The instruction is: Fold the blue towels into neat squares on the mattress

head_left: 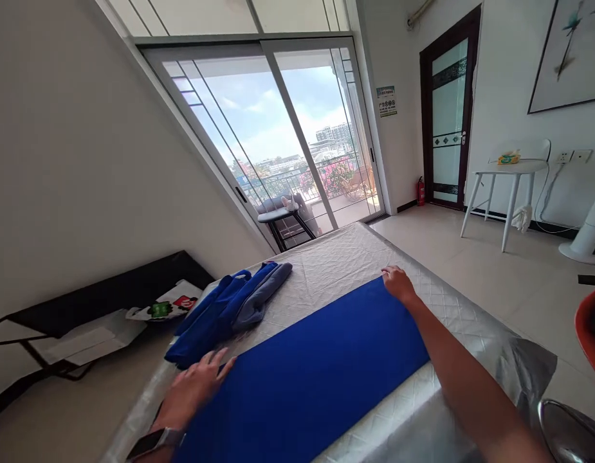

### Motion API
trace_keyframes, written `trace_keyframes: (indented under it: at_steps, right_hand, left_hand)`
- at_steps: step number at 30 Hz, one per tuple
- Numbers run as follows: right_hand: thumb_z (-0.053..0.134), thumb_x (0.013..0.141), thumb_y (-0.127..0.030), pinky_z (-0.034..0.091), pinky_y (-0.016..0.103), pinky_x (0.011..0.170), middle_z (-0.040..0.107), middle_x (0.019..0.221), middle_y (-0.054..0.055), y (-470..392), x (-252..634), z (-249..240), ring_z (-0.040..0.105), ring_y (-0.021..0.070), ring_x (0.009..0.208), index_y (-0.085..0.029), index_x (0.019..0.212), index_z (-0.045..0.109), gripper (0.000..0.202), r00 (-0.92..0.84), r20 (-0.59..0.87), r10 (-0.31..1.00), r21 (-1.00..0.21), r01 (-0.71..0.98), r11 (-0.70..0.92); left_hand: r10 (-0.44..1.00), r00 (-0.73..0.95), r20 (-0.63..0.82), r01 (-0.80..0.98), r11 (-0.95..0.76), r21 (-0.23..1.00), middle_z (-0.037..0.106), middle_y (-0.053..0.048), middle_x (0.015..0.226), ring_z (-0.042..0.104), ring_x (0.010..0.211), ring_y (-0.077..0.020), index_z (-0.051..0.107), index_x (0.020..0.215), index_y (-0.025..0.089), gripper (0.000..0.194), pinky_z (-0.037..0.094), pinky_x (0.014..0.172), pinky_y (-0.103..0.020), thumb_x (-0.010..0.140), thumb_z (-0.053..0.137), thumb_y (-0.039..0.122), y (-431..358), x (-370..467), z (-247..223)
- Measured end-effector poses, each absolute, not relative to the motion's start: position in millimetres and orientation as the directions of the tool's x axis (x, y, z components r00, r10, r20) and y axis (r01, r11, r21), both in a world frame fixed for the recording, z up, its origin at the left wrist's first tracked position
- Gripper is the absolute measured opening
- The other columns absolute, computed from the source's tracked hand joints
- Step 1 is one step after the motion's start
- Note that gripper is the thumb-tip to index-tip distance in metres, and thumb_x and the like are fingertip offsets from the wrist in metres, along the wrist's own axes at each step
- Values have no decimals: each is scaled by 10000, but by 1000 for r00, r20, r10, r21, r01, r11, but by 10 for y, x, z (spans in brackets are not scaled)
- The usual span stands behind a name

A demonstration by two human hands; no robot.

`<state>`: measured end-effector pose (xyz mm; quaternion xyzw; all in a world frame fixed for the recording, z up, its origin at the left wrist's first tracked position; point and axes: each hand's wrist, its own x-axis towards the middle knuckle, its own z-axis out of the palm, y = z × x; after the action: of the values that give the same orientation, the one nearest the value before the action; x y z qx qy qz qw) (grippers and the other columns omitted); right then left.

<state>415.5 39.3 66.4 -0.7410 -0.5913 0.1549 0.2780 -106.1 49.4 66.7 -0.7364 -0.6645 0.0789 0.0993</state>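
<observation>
A long blue cloth [316, 366] lies flat across the plastic-covered mattress [336, 257]. My left hand [195, 386], with a watch on its wrist, rests on the cloth's left edge, its fingers spread. At the far right corner of the cloth, my right hand [397, 283] has its fingers closed on the edge. Beyond my left hand sits a folded pile of blue garments [220, 315], with a grey-blue folded piece [263, 299] along its right side.
Left of the mattress stands a black low table [133, 283] with a printed bag [169, 305] by it. A stool [278, 215] is at the far end near the glass doors. A red chair [591, 334] and a chrome-rimmed object [572, 431] stand at the right.
</observation>
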Motion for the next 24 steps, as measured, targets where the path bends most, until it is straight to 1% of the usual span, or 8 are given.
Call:
trace_keyframes:
  at_steps: [3, 5, 8, 10, 14, 16, 20, 24]
  right_hand:
    - [348, 1010, -282, 482, 279, 953, 685, 1327, 66, 328, 4173, 815, 622, 217, 1208, -219, 1245, 700, 429, 369, 92, 925, -692, 691, -207]
    - [363, 1005, -286, 493, 266, 875, 733, 1235, 52, 247, 4196, 952, 664, 210, 1126, -231, 1200, 716, 408, 402, 64, 914, -731, 642, -231]
    - [362, 1012, -316, 485, 253, 808, 772, 1129, 38, -27, 4303, 1167, 698, 199, 1037, -243, 1187, 718, 403, 440, 72, 895, -753, 613, -240]
    - [370, 1018, -371, 478, 260, 774, 784, 1078, 46, -326, 4416, 1261, 710, 211, 998, -248, 1152, 733, 406, 461, 69, 885, -709, 646, -282]
    - [450, 986, -507, 476, 306, 727, 791, 982, 85, -954, 4626, 1255, 724, 269, 947, -272, 956, 787, 411, 481, -115, 869, -448, 755, -478]
    - [527, 939, -561, 486, 319, 724, 792, 949, 89, -1136, 4679, 1196, 729, 279, 927, -276, 848, 790, 398, 443, -238, 865, -332, 799, -501]
    - [683, 821, -581, 504, 307, 732, 794, 947, 69, -1184, 4658, 1085, 731, 263, 915, -277, 835, 784, 320, 342, -291, 893, -281, 862, -422]
    - [759, 759, -504, 498, 282, 699, 793, 893, 47, -1103, 4596, 1033, 735, 248, 884, -274, 814, 775, 237, 328, -320, 889, -255, 874, -414]
  left_hand:
    - [981, 186, -55, 980, -190, -67, 695, -137, 1282, 686, 1123, -307, 661, 1268, 185, 473, 518, 934, -398, 979, 361, 411, 565, 30, 776]
    - [953, 292, -74, 956, -293, -3, 737, -65, 1175, 700, 1044, -229, 683, 1162, 234, 420, 505, 878, -304, 1006, 357, 449, 597, 774, 798]
    - [896, 432, -106, 895, -411, 172, 756, -66, 1074, 696, 996, -211, 684, 1068, 228, 344, 484, 812, -283, 1008, 407, 423, 633, 1748, 811]
    - [857, 502, -119, 852, -466, 237, 762, -74, 1061, 693, 999, -220, 688, 1040, 229, 321, 471, 816, -292, 1003, 439, 428, 667, 2265, 814]
    - [866, 483, -126, 860, -443, 255, 746, -142, 1133, 673, 1094, -263, 691, 1065, 179, 441, 438, 840, -337, 1021, 383, 492, 808, 2967, 769]
    - [890, 434, -138, 885, -392, 252, 718, -211, 1187, 658, 1146, -303, 687, 1093, 127, 544, 429, 847, -372, 1026, 338, 539, 905, 3177, 723]
    - [926, 344, -159, 921, -300, 249, 700, -258, 1221, 653, 1176, -356, 686, 1150, 127, 604, 468, 859, -399, 964, 419, 637, 1075, 3417, 638]
    - [937, 310, -162, 931, -264, 251, 691, -260, 1249, 650, 1193, -352, 675, 1205, 129, 562, 481, 887, -404, 951, 468, 586, 1176, 3532, 564]
